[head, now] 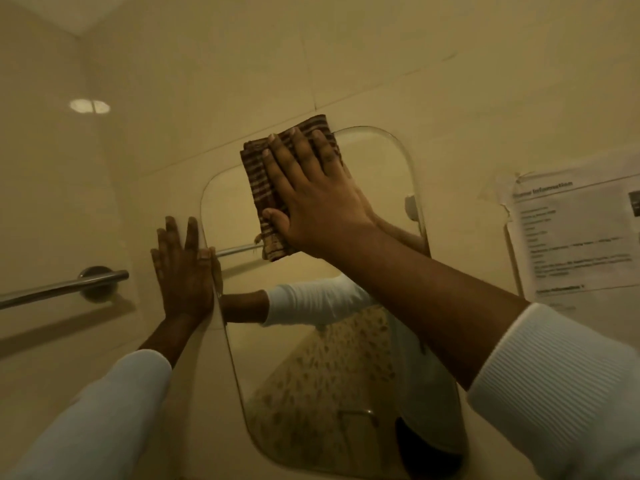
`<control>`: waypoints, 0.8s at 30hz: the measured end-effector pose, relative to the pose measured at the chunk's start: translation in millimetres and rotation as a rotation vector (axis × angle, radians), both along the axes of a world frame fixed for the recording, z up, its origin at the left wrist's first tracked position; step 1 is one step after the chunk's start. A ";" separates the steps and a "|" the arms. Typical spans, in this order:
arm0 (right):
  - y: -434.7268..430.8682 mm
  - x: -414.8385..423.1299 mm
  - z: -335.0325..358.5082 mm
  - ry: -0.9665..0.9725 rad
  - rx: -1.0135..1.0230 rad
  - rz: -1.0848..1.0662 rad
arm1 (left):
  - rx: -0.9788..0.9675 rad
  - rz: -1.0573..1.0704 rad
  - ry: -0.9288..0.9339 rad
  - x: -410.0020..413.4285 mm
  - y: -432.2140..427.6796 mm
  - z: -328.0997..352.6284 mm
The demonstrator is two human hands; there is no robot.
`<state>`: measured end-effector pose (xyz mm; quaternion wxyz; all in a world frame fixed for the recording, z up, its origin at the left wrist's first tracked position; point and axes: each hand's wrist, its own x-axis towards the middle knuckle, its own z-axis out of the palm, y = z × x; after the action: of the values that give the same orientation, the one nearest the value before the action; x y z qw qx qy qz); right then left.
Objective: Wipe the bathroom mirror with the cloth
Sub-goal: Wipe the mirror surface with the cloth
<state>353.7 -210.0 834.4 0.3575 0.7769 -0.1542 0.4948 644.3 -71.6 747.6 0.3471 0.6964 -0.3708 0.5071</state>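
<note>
A tall mirror point(377, 157) with rounded corners hangs on a cream tiled wall. A folded brown striped cloth point(258, 174) lies flat against its top edge, partly over the wall tile above. My right hand point(311, 199) presses the cloth to the glass with straight, spread fingers. My left hand point(183, 271) rests flat on the wall at the mirror's left edge, fingers pointing up, thumb on the rim. The glass reflects my white sleeves and a patterned garment.
A metal towel rail point(62, 289) is fixed to the wall left of the mirror. A printed paper notice point(571, 237) is taped to the wall on the right. A light's reflection point(89, 106) shines on the tiles at upper left.
</note>
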 end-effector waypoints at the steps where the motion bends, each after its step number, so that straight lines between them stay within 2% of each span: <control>1: 4.1 9.1 0.5 0.011 -0.001 0.006 | -0.002 -0.002 -0.001 0.1 0.0 -0.1; 11: 35.1 69.9 -11.5 0.084 0.033 0.047 | 0.008 0.001 0.002 -5.6 0.1 -0.1; 20: 62.5 93.1 -59.1 0.267 -0.108 -0.092 | 0.052 0.006 0.008 -6.4 1.5 -1.5; 24: 58.7 88.0 -46.3 0.269 -0.104 -0.045 | 0.043 0.012 0.024 -7.4 0.8 -1.8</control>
<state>441.7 -151.4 788.0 0.4257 0.8131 -0.0966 0.3852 636.9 -70.8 745.7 0.3335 0.7119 -0.3731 0.4928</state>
